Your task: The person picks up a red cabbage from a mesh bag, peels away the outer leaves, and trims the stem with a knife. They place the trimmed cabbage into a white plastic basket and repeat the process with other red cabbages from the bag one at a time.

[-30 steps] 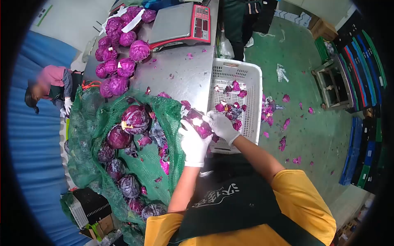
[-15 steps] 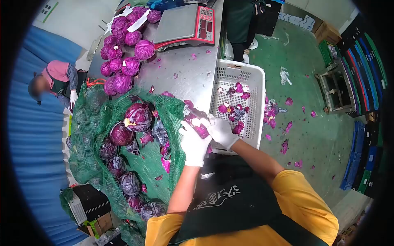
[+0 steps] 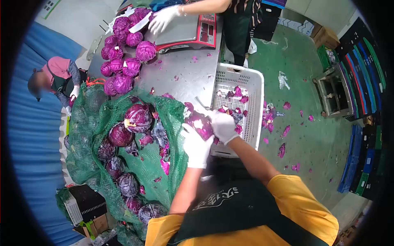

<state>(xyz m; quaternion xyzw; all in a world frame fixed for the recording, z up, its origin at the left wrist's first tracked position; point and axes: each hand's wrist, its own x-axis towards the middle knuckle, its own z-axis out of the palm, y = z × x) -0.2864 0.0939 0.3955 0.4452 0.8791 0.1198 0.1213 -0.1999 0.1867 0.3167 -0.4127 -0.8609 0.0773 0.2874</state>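
Note:
In white gloves, my two hands meet over a peeled red cabbage (image 3: 200,124) with a pale cut patch. My left hand (image 3: 195,146) is wrapped round its near side, supporting it. My right hand (image 3: 224,126) is closed at its right side on what looks like a knife (image 3: 202,102); the blurred blade points up and left, its handle hidden. Left of my hands, several unpeeled red cabbages (image 3: 121,134) and loose leaves lie in an open green net bag (image 3: 158,184). Below my right hand stands a white plastic crate (image 3: 259,102) with torn purple leaves.
Peeled red cabbages (image 3: 131,66) are heaped on the metal table (image 3: 184,74) beside a red-edged scale (image 3: 180,30). A co-worker's gloved hand (image 3: 164,18) reaches over the scale. Another person (image 3: 59,76) stands at left. Leaf scraps litter the green floor (image 3: 303,127).
A co-worker's arm has come in over the scale toward the heaped cabbages. My right hand has shifted slightly right and down, and the cabbage in my left hand shows more of its surface.

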